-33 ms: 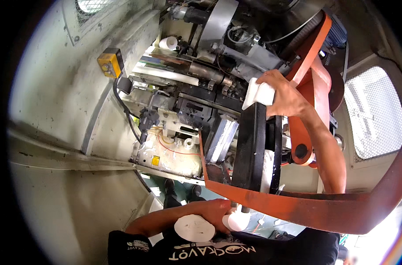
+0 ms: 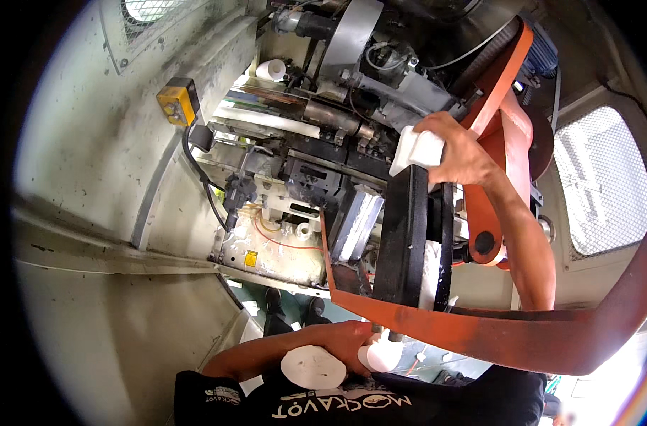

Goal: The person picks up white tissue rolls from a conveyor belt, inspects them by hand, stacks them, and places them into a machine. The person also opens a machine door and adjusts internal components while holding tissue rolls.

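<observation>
Gripping a white, soft-looking block [image 2: 417, 150], the right hand [image 2: 467, 153] is clamped on it, with its fingers bent over the far side. The block sits at the upper end of a long, black, rectangular metal bar [image 2: 404, 245], in the upper middle of the view. Just right of the bar stands a narrower black metal plate [image 2: 445, 248], and a crumpled white strip [image 2: 430, 275] shows in the gap between the two. A wide, curved, orange-red metal band [image 2: 472, 337] passes across the lower end of the bar and sweeps toward the right edge.

Below that band, the left hand [image 2: 348, 343] is beside a white, rounded piece [image 2: 383, 356]; its fingers are partly hidden, so I cannot tell whether they are apart or closed on anything. To the left of this hand, a flat-faced white oval piece [image 2: 313, 367] shows in front of the black T-shirt [image 2: 451, 401].

Around the hands is machinery: a bare, silvery metal block [image 2: 359, 224] left of the black bar, an orange-red metal arm [image 2: 503, 78] beyond the right hand, and a long white tube [image 2: 270, 122] at upper left. Farther left, a yellow-and-black control box [image 2: 177, 101] is fixed near the pale metal wall [image 2: 82, 163], with a black cable [image 2: 198, 174] hanging from it.
</observation>
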{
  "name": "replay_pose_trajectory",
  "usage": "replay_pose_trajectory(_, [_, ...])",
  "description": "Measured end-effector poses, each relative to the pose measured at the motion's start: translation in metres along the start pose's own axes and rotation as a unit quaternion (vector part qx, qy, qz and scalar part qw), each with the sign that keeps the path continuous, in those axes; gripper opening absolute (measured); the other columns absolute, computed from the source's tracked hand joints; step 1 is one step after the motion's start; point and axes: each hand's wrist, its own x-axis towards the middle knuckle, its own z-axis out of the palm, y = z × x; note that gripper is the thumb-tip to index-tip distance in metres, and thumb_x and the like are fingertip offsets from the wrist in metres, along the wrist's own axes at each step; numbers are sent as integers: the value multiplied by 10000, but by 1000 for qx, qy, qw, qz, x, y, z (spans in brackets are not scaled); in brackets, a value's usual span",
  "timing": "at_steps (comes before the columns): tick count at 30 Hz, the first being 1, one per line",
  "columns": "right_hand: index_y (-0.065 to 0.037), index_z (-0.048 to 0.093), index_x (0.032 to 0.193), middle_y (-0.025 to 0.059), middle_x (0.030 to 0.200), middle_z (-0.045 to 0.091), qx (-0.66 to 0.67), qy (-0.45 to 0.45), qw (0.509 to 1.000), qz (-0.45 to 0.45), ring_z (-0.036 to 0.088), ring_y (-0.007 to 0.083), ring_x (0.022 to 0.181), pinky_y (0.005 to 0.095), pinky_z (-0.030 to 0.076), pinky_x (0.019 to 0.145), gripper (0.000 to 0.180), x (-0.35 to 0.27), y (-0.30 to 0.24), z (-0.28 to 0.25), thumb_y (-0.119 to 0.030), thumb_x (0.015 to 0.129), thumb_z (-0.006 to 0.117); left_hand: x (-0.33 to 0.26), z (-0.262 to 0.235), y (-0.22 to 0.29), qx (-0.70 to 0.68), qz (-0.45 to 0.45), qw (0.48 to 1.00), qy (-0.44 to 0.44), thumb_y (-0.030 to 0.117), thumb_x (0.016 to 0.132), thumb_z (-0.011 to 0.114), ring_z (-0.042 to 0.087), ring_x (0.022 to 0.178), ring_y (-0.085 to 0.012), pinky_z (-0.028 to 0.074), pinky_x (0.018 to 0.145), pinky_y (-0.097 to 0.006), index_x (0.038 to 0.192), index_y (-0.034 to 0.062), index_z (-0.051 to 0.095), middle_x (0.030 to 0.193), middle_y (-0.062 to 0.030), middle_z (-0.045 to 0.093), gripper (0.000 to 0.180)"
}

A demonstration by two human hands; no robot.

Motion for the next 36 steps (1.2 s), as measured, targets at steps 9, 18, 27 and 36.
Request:
replay_pose_trajectory(9, [-11,589,1280,131,1287,588,52,372,917,137,604,273,1167,383,455,1037,705,-174,-61,-68,-177,629,804,37,18,6,-11,38,999,32,290,649,902,619,1192,-298,481,1027,-408,1415,76,464,1251,-164,644,908])
replay_pose_trajectory(18, [17,603,1246,103,1193,603,368,386,613,583,591,223,1115,359,457,1003,753,-563,-60,259,-246,587,855,87,58,10,-90,-85,989,76,219,550,960,534,1263,-235,422,1071,-396,1459,59,404,1301,-100,564,1078])
replay_pose_trajectory(27, [65,541,1353,260,1399,534,48,119,698,704,596,356,1205,446,515,976,845,-717,-52,509,-333,689,880,115,94,5,-44,-36,997,49,212,619,929,527,1265,-251,409,1076,-392,1455,30,368,1315,-128,557,1024])
replay_pose_trajectory(36, [11,660,1153,145,1134,707,276,304,912,13,668,283,1102,393,486,998,479,-222,-88,15,-166,739,826,90,93,11,-40,7,992,122,267,626,902,565,1228,-274,426,1062,-419,1449,44,384,1293,-158,581,998])
